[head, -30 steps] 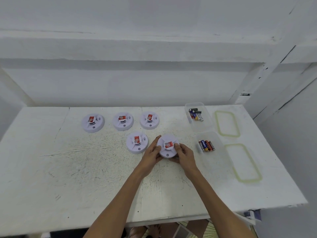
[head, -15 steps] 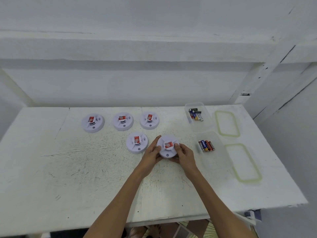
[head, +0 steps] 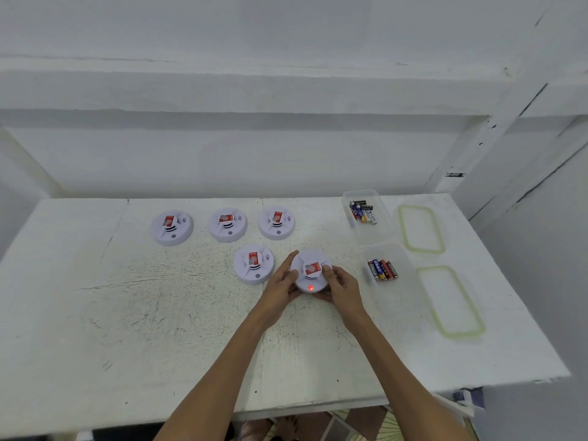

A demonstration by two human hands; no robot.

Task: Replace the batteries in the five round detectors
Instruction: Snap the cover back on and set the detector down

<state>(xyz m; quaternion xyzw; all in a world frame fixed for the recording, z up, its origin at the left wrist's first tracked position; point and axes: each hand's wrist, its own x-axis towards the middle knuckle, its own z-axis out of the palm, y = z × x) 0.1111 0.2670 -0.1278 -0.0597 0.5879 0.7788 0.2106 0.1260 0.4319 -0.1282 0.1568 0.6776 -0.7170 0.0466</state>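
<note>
Head view: left hand (head: 281,286) and right hand (head: 342,283) grip opposite rims of one round detector (head: 310,270) lying centre-right on the counter (head: 159,313), its red light (head: 310,288) glowing. Four other detectors (head: 253,264) lie closed; which are finished is unclear. Battery boxes (head: 394,300) crowd the right; bare counter spreads left.

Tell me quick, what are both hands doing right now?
Left hand: holds the left edge of the near detector.
Right hand: grips the same detector's right edge.
</note>
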